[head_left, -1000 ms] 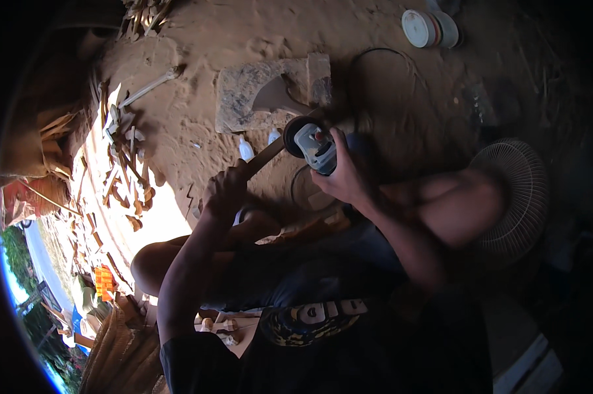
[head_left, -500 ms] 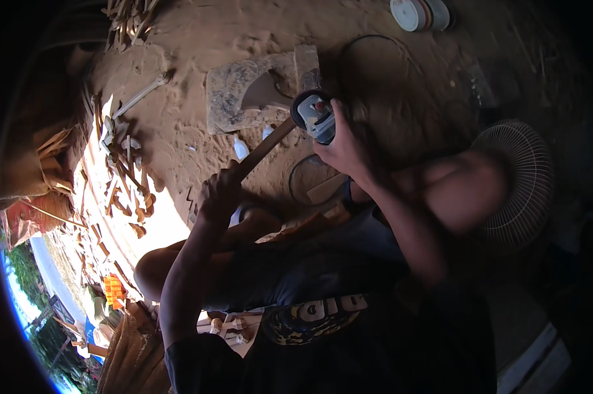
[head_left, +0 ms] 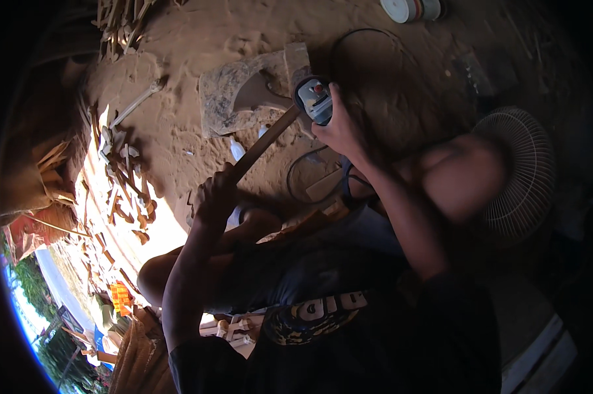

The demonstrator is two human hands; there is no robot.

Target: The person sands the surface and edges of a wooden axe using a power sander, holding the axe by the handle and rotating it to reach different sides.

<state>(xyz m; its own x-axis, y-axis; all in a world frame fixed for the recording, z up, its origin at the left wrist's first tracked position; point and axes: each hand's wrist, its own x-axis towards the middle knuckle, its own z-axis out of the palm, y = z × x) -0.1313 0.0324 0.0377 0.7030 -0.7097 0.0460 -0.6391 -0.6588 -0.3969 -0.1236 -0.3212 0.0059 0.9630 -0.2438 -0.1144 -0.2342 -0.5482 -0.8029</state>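
My left hand (head_left: 216, 192) is closed round the lower handle of an axe (head_left: 265, 146) that slants up and away to the right. Its broad curved brownish head (head_left: 254, 94) lies over a flat stone block (head_left: 215, 108) on the sandy ground. With my right hand (head_left: 342, 131) I grip an angle grinder (head_left: 315, 100), its round disc side against the axe near where handle and head meet. The exact contact is hidden by the tool. Two small white bottles, one of them a white bottle (head_left: 237, 150), lie beside the handle, near the stone.
A dark cord (head_left: 290, 172) loops on the sand near my legs. To the right stands a round wire fan guard (head_left: 523, 174). A white tub (head_left: 401, 9) lies at the far side. Several bone-like pieces (head_left: 133, 180) are heaped in sunlight at left.
The grinder sits slightly lower along the axe relative to the head, with my right hand moving along with it. The whole view has shifted a little. Both grips are unchanged.
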